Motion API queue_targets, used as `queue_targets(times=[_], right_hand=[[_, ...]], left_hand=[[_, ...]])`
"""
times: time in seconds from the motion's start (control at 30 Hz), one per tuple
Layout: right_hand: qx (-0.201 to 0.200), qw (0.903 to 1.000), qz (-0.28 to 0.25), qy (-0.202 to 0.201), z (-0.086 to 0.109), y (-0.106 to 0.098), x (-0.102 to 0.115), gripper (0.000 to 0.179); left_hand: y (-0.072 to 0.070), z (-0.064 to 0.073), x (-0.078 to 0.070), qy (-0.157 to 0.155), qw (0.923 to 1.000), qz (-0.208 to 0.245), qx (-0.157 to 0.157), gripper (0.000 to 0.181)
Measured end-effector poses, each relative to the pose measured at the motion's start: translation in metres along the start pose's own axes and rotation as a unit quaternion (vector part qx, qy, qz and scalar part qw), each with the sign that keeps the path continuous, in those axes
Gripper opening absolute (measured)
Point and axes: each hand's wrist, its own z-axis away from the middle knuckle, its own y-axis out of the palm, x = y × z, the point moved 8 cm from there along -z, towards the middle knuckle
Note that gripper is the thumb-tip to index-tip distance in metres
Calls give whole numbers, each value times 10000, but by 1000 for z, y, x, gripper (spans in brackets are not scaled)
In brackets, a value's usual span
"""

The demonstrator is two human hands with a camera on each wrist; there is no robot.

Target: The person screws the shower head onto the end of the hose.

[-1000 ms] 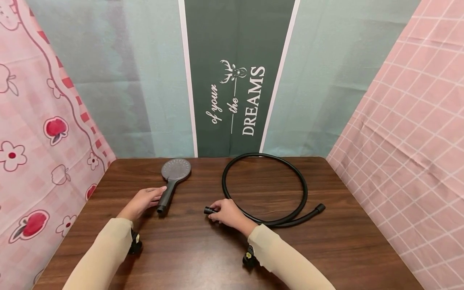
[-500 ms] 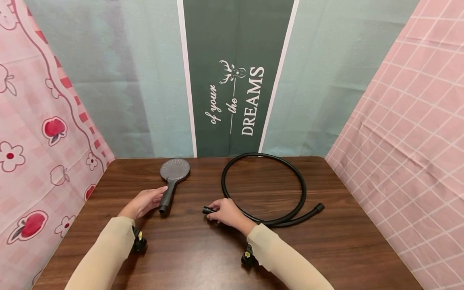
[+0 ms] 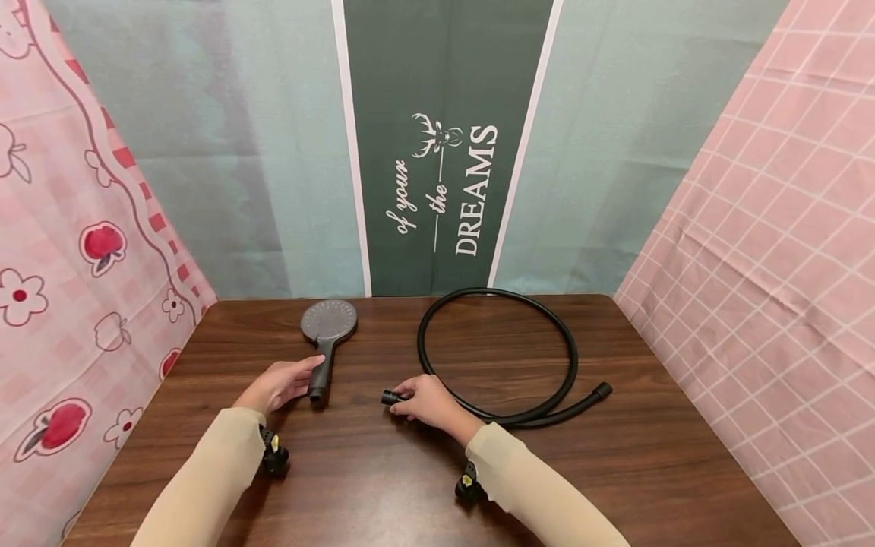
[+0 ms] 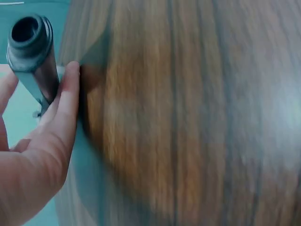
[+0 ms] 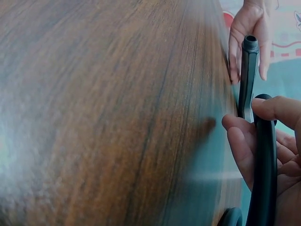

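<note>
On the left half of the table lies a grey hand shower head (image 3: pixel 329 320), its round spray face up and its handle toward me. My left hand (image 3: pixel 276 384) is at the left of that handle, fingers nearly straight along it. In the left wrist view the handle's threaded end (image 4: pixel 30 42) stands between thumb and fingers, which are not curled round it. With thumb and fingers my right hand (image 3: pixel 432 403) pinches a black shower hose (image 5: pixel 264 174) just behind its end fitting (image 3: pixel 390 397). That fitting points left, toward the shower head handle, with a gap between them.
The hose's loop lies on the brown wooden table (image 3: pixel 369 486) behind my right hand, its other end (image 3: pixel 601 391) at the right. A teal and dark green cloth (image 3: pixel 451 76) hangs along the back edge, with pink cloths (image 3: pixel 772 251) at both sides.
My left hand has moved right, and the shower head's handle end has swung right with it. My right hand and the hose stay almost where they were.
</note>
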Motion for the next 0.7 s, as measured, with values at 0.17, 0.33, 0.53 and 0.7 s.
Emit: queue_targets(times=[0.17, 0.33, 0.53, 0.7], right_hand=[[-16, 10000, 16, -2, -1, -1, 0, 24], [2, 10000, 55, 17, -1, -1, 0, 24], [56, 9999, 112, -9, 1, 0, -1, 27], [106, 9999, 119, 15, 2, 0, -2, 25]], left_hand=[[7, -3, -4, 76, 9992, 377, 100, 64], [10, -4, -4, 18, 9975, 665, 232, 62], [15, -3, -3, -169, 9932, 1027, 524, 66], [20, -3, -5, -311, 9856, 1459, 799, 67]])
